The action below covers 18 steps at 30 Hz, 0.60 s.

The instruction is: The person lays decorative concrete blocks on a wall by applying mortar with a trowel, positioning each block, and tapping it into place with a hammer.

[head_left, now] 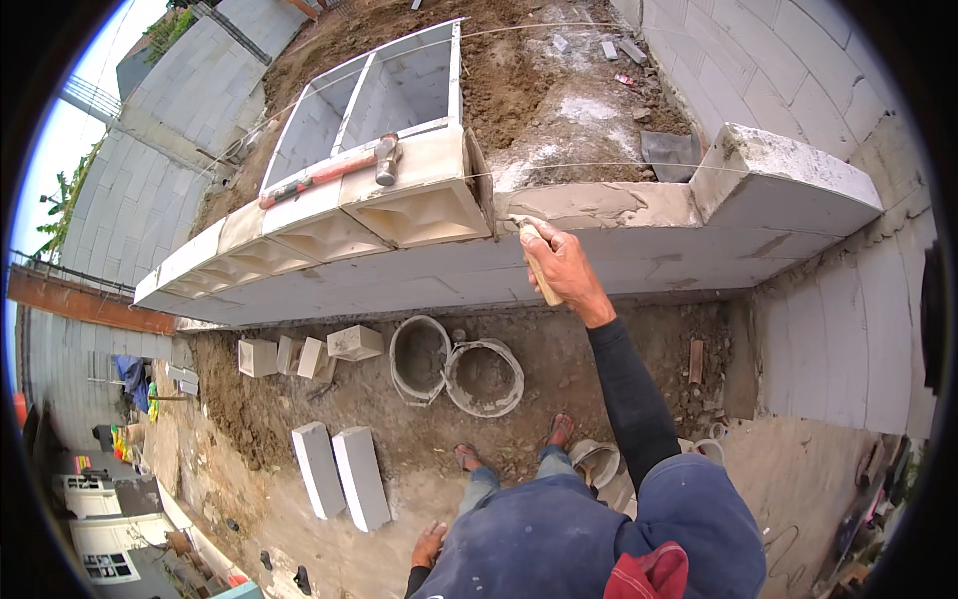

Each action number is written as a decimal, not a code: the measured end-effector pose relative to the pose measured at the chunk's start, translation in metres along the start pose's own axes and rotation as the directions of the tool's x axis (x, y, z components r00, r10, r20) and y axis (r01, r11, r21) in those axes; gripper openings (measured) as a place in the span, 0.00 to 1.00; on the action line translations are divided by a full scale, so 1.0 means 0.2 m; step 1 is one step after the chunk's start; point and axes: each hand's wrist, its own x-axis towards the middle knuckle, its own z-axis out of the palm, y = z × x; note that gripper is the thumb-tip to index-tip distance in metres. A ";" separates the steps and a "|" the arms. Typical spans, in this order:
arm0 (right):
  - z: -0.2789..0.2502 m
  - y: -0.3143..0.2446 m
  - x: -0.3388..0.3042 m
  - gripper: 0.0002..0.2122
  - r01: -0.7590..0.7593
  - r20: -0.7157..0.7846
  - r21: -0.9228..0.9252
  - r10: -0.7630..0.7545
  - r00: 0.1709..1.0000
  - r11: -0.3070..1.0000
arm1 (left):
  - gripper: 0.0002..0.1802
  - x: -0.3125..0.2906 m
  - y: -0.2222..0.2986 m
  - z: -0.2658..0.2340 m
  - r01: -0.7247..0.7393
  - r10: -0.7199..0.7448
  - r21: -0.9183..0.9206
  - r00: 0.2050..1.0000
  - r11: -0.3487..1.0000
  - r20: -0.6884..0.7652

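Observation:
My right hand [569,270] is closed round the wooden handle of a trowel [540,277]. The trowel's blade end meets wet mortar [599,205] spread along the top of the low block wall [599,250]. Just left of that mortar stands a row of cream ventilation blocks [414,215] with recessed faces. Across their tops lies a hammer [386,160] with a red and black handle. Low by my body hangs my left hand [429,544], its fingers loosely apart and nothing seen in it.
Two mortar-crusted buckets [484,377] stand on the dirt below the wall. Several loose ventilation blocks [355,342] and two long white blocks [360,477] lie to the left. A taut string [599,165] runs above the wall. A large white block [783,180] sits at its right end.

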 end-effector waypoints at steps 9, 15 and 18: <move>0.19 0.35 -0.36 0.22 0.287 -0.149 -0.350 -0.356 0.923 0.892 | 0.41 -0.14 0.11 0.03 0.064 -0.079 -0.150 0.992 0.987 -0.096; 0.30 0.24 -0.19 0.24 0.124 -0.348 -0.100 -0.152 0.925 0.987 | 0.43 -0.10 -0.02 0.09 0.057 -0.061 -0.110 0.998 0.992 -0.032; 0.43 0.20 -0.04 0.24 0.138 -0.380 -0.037 -0.142 0.914 0.990 | 0.45 -0.01 -0.13 0.12 -0.091 0.088 0.058 0.995 0.994 0.044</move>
